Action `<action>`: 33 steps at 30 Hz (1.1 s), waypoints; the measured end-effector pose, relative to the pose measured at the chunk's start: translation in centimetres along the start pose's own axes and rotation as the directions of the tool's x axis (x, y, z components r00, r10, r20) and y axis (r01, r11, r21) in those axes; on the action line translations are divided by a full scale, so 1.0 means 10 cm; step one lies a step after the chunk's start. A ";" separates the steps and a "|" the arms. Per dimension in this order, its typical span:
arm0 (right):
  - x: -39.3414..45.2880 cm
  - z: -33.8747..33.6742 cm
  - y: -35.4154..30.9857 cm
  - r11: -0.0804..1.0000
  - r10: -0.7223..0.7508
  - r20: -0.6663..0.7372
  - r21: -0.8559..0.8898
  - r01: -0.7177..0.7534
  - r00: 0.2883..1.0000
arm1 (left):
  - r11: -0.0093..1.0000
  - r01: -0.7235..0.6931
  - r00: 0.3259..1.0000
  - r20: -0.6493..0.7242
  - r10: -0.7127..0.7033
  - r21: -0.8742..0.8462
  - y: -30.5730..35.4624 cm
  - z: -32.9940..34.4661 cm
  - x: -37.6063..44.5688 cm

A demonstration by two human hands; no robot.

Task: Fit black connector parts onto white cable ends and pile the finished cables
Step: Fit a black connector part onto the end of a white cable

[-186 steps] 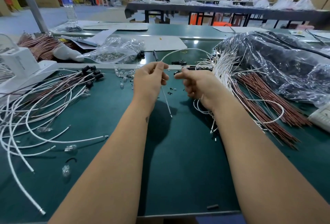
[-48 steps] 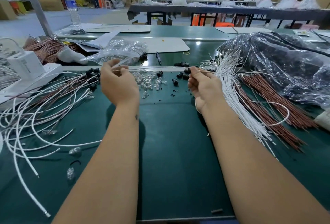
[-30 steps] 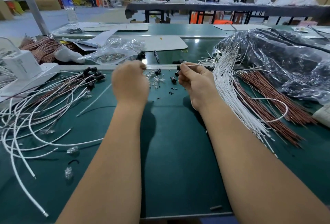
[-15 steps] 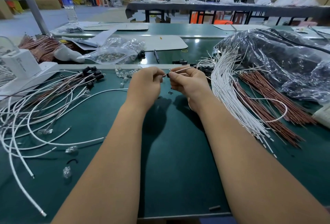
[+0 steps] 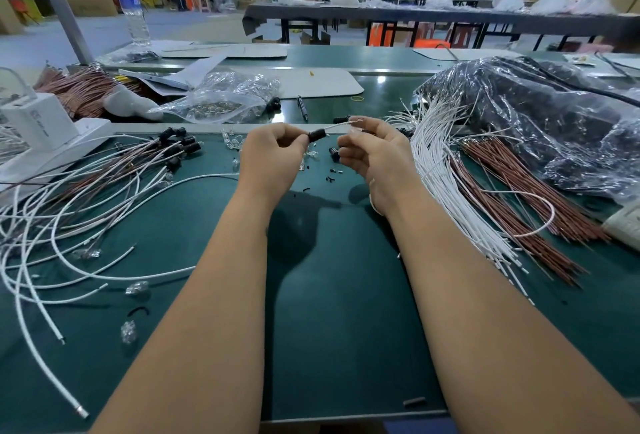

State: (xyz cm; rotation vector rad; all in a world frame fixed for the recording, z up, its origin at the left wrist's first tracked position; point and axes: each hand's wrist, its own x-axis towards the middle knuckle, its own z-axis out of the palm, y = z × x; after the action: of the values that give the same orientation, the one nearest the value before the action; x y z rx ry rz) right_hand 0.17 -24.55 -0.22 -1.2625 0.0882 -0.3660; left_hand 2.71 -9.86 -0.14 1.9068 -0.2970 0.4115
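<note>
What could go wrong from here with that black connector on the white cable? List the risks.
1. The left hand pinches the black connector only at its fingertips, so it could slip and drop among the loose black parts on the green mat.
2. The white cable is thin, and the right hand holds it a little way back from the connector; pushing off-axis might bend the end.
</note>
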 end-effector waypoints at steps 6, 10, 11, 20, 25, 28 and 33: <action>0.00 -0.04 0.01 0.957 -0.198 -0.068 -0.228 0.178 0.978 | 0.999 0.036 0.999 0.000 -0.036 0.000 -0.06 -0.03 0.01; 0.00 -0.05 0.02 0.852 -0.307 -0.029 -0.453 0.261 0.951 | 0.998 0.057 0.998 -0.022 -0.058 -0.013 -0.09 -0.04 0.02; 0.00 -0.05 0.03 0.813 -0.334 -0.013 -0.510 0.281 0.943 | 0.998 0.059 0.998 -0.030 -0.059 -0.013 -0.10 -0.04 0.02; -0.04 -0.03 0.07 0.576 -0.381 0.158 -0.730 0.368 0.911 | 0.985 0.021 0.991 -0.131 0.002 0.173 -0.12 -0.07 0.01; -0.06 -0.03 0.06 0.524 -0.347 0.214 -0.763 0.378 0.913 | 0.965 -0.071 0.988 -0.117 0.103 0.251 -0.11 -0.07 0.00; -0.06 -0.03 0.06 0.501 -0.336 0.232 -0.777 0.382 0.913 | 0.934 -0.217 0.970 -0.040 0.238 0.285 -0.07 -0.03 -0.02; -0.05 -0.03 0.07 0.511 -0.340 0.226 -0.771 0.381 0.913 | 0.934 -0.232 0.969 -0.018 0.246 0.271 -0.09 0.00 -0.01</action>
State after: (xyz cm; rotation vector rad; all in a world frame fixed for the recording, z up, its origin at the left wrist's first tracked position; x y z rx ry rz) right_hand -0.20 -24.49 -1.02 -2.2299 -0.0704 -0.7114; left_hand 2.97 -9.49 -0.92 2.1272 -0.4612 0.6930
